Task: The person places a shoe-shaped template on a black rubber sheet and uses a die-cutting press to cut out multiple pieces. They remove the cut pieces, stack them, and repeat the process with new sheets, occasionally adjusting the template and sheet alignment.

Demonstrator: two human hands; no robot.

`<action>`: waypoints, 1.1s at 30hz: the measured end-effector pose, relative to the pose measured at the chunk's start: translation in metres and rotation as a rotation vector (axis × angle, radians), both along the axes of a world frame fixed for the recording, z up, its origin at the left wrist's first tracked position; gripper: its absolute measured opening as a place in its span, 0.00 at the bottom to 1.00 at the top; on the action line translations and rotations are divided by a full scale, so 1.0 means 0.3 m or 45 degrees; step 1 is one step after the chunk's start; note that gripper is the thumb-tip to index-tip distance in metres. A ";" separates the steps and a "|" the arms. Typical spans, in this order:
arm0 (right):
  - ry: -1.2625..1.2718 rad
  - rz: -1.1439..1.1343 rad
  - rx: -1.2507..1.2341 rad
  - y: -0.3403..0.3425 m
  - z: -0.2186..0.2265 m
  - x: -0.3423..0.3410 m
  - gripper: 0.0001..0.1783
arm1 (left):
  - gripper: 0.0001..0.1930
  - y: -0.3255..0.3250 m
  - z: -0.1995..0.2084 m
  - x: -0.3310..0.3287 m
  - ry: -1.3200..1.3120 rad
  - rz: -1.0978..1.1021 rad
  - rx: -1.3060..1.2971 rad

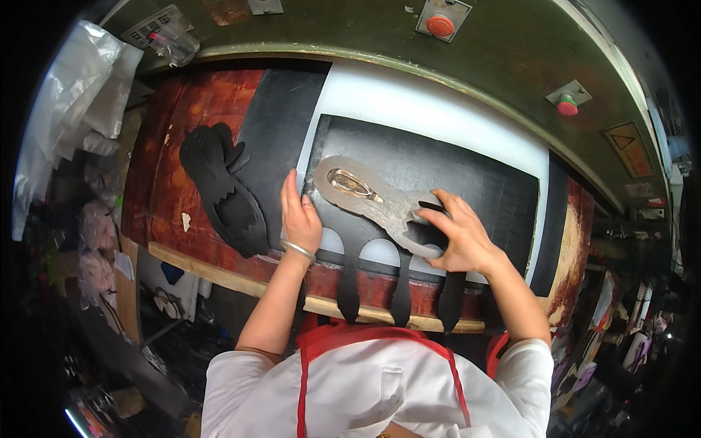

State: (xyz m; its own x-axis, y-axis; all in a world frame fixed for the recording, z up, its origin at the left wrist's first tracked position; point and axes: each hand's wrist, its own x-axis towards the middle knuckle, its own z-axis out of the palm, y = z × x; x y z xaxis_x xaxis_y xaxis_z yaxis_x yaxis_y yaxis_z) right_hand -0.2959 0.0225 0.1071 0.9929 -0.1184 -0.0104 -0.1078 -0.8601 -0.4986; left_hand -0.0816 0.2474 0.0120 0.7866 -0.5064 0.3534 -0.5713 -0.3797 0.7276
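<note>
Bench: red-brown wooden top, blotchy and worn, pale wood edging along the near side; the fisheye bends it all in my view.
Machine: dark green beam spans the far side; red push button, a reddish button further right, then a warning label.
Left end: clear plastic bags hang beside the bench; I see a pile of matte black cut pieces on the wood.
Board: smooth, white, under a flat black sheet with a slight sheen.
Sheet's near edge: rounded gaps show white; tapered black strips hang over the edging.
Plate: grey sole-shaped plate, rough-faced, slanting over the sheet; round end left, fork right. Oval hole frames a brass-coloured insert. I can't tell if it lies fully flat.
Right hand: thumb and fingers clasp the fork by its edges, hiding part of it from me.
Left hand: fingers straight, holding nothing, near the plate's round end; bracelet on the wrist.
</note>
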 end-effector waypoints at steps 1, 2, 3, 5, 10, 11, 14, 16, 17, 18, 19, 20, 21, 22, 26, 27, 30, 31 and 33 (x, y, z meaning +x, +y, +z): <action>0.033 0.100 -0.061 -0.020 -0.013 0.015 0.47 | 0.27 -0.002 -0.002 -0.002 -0.010 -0.041 0.053; 0.048 0.056 -0.097 -0.036 -0.028 0.022 0.51 | 0.27 -0.008 -0.004 -0.002 -0.060 -0.073 0.189; 0.069 -0.061 -0.017 -0.047 -0.039 0.005 0.55 | 0.28 -0.012 -0.005 -0.003 -0.102 -0.076 0.239; -0.014 -0.390 -0.042 -0.034 -0.065 -0.073 0.58 | 0.28 -0.023 -0.004 -0.004 -0.189 -0.143 0.349; -0.427 -0.819 -0.205 0.104 -0.210 -0.258 0.37 | 0.28 -0.042 -0.006 -0.010 -0.222 -0.144 0.399; -0.358 -0.845 -0.211 0.122 -0.236 -0.273 0.35 | 0.28 -0.043 -0.007 -0.010 -0.237 -0.143 0.392; -0.187 -0.995 -0.133 0.138 -0.257 -0.298 0.33 | 0.28 -0.042 -0.006 -0.012 -0.241 -0.134 0.395; -0.221 -0.959 -0.138 0.129 -0.243 -0.295 0.33 | 0.28 -0.043 -0.005 -0.012 -0.282 -0.130 0.395; -0.183 -0.955 -0.127 0.124 -0.232 -0.293 0.33 | 0.28 -0.044 -0.004 -0.014 -0.280 -0.118 0.386; -0.175 -0.963 -0.124 0.122 -0.222 -0.288 0.33 | 0.29 -0.046 -0.003 -0.014 -0.276 -0.104 0.378; -0.158 -0.968 -0.112 0.122 -0.214 -0.284 0.33 | 0.29 -0.048 -0.002 -0.017 -0.271 -0.088 0.365; -0.088 -0.989 -0.103 0.123 -0.210 -0.279 0.34 | 0.29 -0.051 -0.002 -0.018 -0.289 -0.067 0.357; -0.095 -1.006 -0.139 0.128 -0.207 -0.276 0.34 | 0.29 -0.052 -0.001 -0.020 -0.302 -0.061 0.364; -0.073 -1.017 -0.167 0.132 -0.208 -0.275 0.34 | 0.28 -0.053 0.000 -0.021 -0.311 -0.043 0.354; -0.146 -1.009 -0.182 0.143 -0.214 -0.286 0.36 | 0.28 -0.049 -0.001 -0.020 -0.348 -0.012 0.365; -0.190 -0.995 -0.187 0.140 -0.215 -0.290 0.36 | 0.28 -0.049 -0.002 -0.017 -0.354 -0.006 0.363; -0.257 -0.981 -0.223 0.139 -0.220 -0.292 0.36 | 0.28 -0.052 -0.010 -0.006 -0.407 -0.004 0.353; -0.250 -0.964 -0.242 0.144 -0.223 -0.294 0.36 | 0.28 -0.049 -0.012 -0.005 -0.397 0.003 0.377; -0.286 -0.979 -0.243 0.152 -0.231 -0.302 0.37 | 0.26 -0.032 -0.015 -0.005 -0.425 -0.039 0.363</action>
